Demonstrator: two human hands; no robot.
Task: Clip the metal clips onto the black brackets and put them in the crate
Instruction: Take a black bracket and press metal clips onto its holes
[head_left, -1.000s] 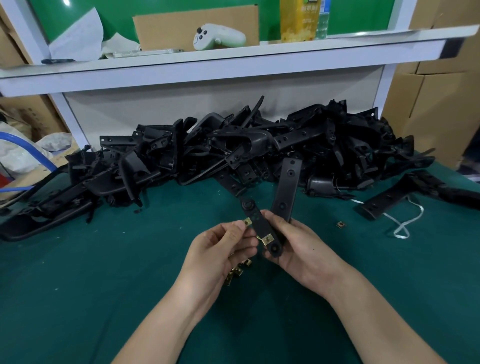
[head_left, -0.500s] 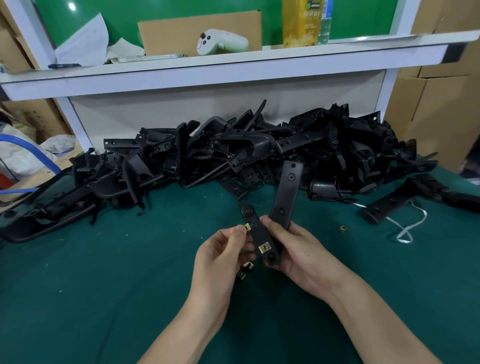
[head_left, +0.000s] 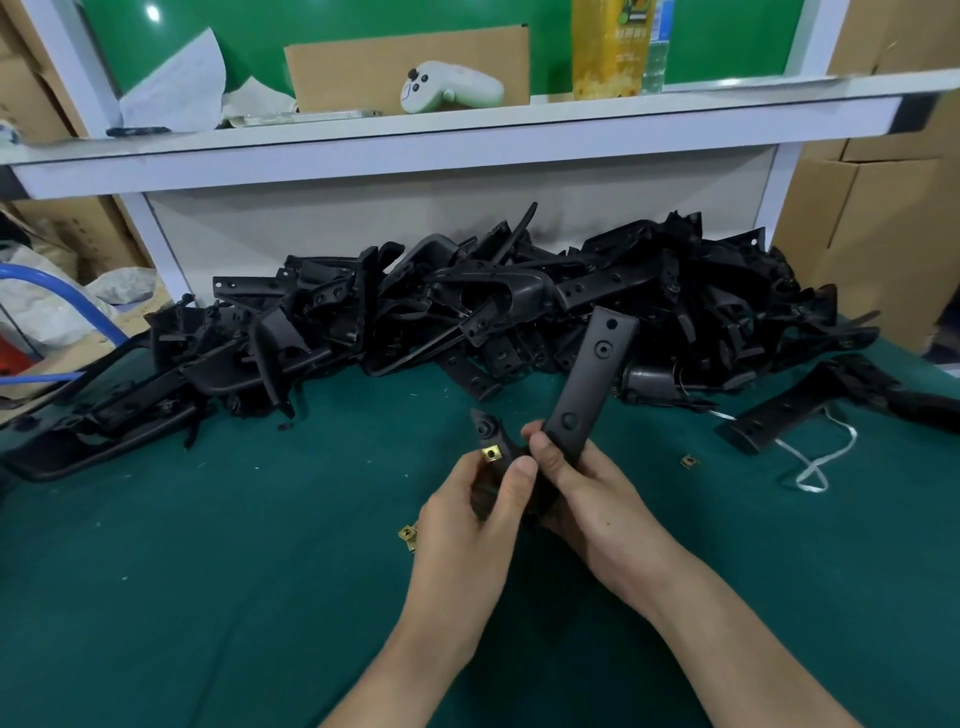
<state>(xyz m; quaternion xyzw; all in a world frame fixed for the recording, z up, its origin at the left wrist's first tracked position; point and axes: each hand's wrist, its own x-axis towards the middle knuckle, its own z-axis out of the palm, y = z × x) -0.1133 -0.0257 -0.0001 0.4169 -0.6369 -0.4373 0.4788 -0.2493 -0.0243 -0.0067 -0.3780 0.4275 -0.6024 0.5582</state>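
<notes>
Gripping black bracket at ctr w/ both hands: left hand pinches short end by brass clip, right hand wraps long arm. Bracket pile at 12 o'clock.

Bracket: gripped by left hand and right hand.
Clip: on bracket, 12 o'clock of left hand.

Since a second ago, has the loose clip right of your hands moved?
No. The clip lies where it did, just left of the white cord on the green mat; only the camera shifted slightly.
</notes>
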